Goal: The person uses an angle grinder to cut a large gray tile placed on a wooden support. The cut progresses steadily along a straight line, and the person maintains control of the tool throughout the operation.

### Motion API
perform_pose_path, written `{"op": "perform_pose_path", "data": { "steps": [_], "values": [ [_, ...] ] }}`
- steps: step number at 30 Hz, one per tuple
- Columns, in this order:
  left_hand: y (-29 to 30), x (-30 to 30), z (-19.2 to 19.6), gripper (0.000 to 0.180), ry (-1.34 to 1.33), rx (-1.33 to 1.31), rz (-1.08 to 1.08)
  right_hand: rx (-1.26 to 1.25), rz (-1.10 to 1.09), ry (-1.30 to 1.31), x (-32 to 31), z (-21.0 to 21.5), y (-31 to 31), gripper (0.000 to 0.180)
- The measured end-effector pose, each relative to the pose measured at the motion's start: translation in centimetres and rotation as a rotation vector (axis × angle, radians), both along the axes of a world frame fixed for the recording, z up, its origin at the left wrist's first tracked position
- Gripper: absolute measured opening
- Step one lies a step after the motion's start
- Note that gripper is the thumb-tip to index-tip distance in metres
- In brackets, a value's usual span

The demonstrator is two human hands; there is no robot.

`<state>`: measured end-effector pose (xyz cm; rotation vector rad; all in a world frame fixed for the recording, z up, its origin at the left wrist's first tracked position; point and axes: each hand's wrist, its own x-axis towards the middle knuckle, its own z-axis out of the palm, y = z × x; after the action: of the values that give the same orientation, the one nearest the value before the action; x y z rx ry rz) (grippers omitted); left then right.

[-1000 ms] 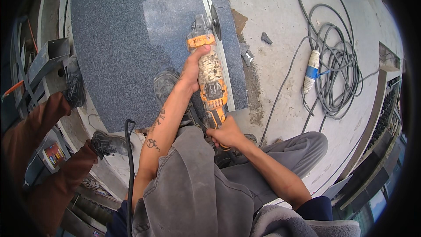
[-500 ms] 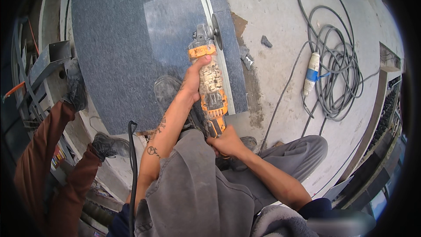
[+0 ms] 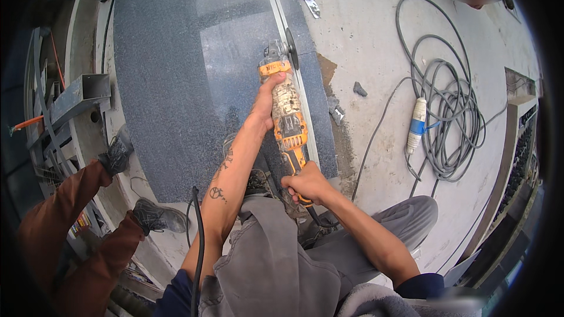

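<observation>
An orange angle grinder point(image 3: 288, 114) lies lengthwise over a dark grey polished stone slab point(image 3: 170, 82). Its disc point(image 3: 290, 48) sits at the slab's right edge beside a pale cut line. My left hand point(image 3: 265, 100) grips the grinder's body near the head. My right hand point(image 3: 305, 183) holds its rear handle, where the black cord leaves. My grey-trousered knees and dark shoes point(image 3: 258, 183) are just below the tool.
A coiled grey cable with a blue-and-white plug point(image 3: 418, 124) lies on the concrete floor at right. Another person's legs in rust-brown trousers and dusty boots point(image 3: 155, 217) stand at lower left. A metal channel point(image 3: 79, 97) and frames sit at left. Stone chips point(image 3: 359, 89) lie near the slab.
The grinder and both hands have moved farther up along the slab's right edge. The other person's leg at left has shifted.
</observation>
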<state>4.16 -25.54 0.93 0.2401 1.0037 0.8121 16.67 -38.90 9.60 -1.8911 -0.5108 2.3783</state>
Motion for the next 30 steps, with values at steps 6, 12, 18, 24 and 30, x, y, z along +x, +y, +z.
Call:
{"op": "perform_pose_path", "data": {
  "steps": [6, 12, 18, 24, 30],
  "values": [
    [-4.1, 0.4, 0.8, 0.049, 0.033, -0.089, -0.016, 0.009, 0.049, -0.029, 0.1, 0.6, -3.7, 0.02],
    [0.4, -0.4, -0.7, 0.051, -0.008, -0.038, -0.034, 0.015, 0.017, -0.002, 0.2, 0.1, 0.7, 0.019],
    [0.5, -0.3, -0.3, 0.05, 0.015, -0.051, -0.027, 0.007, -0.038, 0.013, -0.1, 0.0, 0.1, 0.018],
    [-3.6, 0.5, 0.6, 0.05, 0.026, -0.025, -0.011, 0.015, 0.029, -0.025, 0.4, 0.9, -3.1, 0.021],
    [0.9, -0.4, -1.0, 0.05, -0.001, 0.013, -0.054, 0.014, 0.014, -0.048, -0.1, -0.1, 0.7, 0.02]
  ]
}}
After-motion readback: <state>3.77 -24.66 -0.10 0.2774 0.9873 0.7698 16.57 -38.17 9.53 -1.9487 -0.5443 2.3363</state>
